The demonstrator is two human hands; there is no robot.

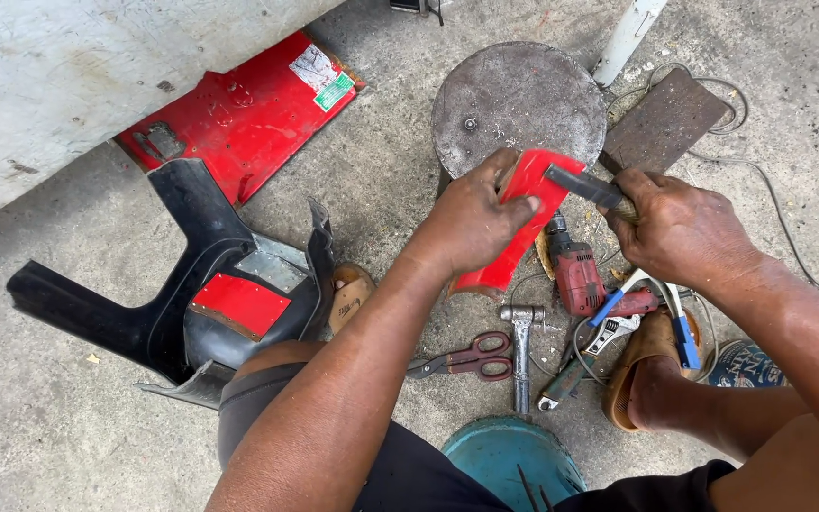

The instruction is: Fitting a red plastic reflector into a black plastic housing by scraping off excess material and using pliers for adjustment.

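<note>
My left hand [474,220] grips a red plastic panel piece [516,226] and holds it up in front of a round metal disc [518,102]. My right hand [682,228] is closed around the handle of a dark flat-bladed tool [584,186], whose tip rests on the upper edge of the red piece. Both hands meet over the concrete floor, above a pile of tools.
On the floor lie a red power drill [575,270], a hammer [521,349], red-handled snips [464,357], an adjustable wrench [607,334] and blue-handled pliers [682,334]. A black fairing with a red patch [203,284] and a red panel [244,118] lie left. A teal container [512,463] sits near.
</note>
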